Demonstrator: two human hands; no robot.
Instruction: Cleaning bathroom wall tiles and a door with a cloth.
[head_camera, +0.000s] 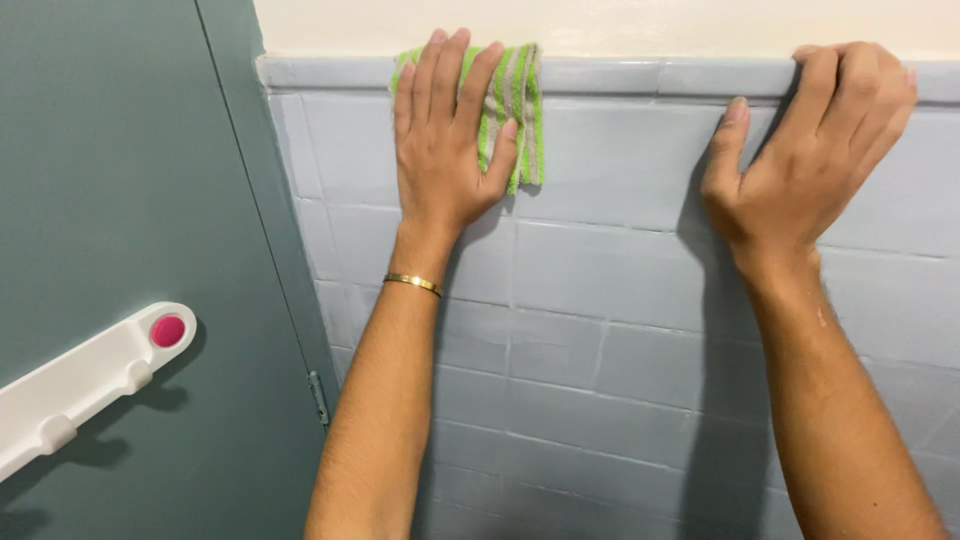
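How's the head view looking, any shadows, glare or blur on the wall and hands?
Head view: sharp, no motion blur; even lighting; soft shadows beside both forearms and under the white handle; mild sheen on the tile ledge; left hand on the striped cloth and right hand clearly lit.

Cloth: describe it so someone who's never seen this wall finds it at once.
Follow the grey-blue tiled wall up to its raised top ledge. The cloth sits there, pressed flat under the left hand. It is the only striped thing: bright green and grey bands.
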